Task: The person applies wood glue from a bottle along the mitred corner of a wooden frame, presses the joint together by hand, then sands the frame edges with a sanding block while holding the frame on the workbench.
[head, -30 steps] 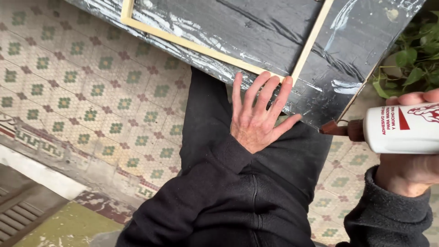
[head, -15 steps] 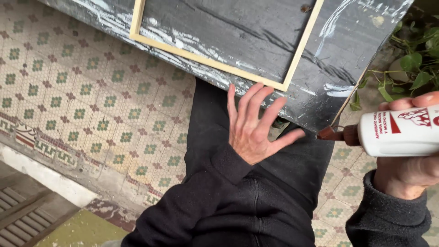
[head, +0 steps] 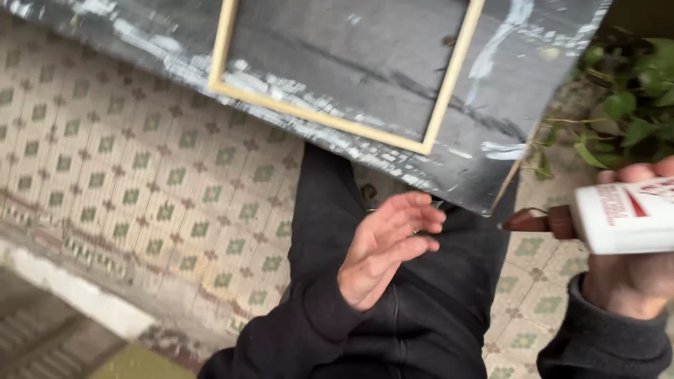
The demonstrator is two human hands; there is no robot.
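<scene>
My right hand (head: 635,274) grips a white glue bottle (head: 621,214) with a brown nozzle that points left, level with the near edge of a dark, paint-streaked board (head: 505,91). A pale wooden frame (head: 330,116) lies flat on that board. My left hand (head: 382,249) hovers empty over my black-trousered leg (head: 421,309), turned on its edge with the fingers loosely curled and slightly apart, just below the board's near edge.
A patterned tile floor (head: 126,182) with green and brown motifs spreads to the left. A pale stone step edge (head: 77,295) runs along the lower left. Green leafy plants (head: 625,105) stand at the right beside the board.
My left hand has lifted off my leg and turned from flat and spread to edge-on with fingers curled. The view has shifted, bringing the board and frame lower. The bottle stays held.
</scene>
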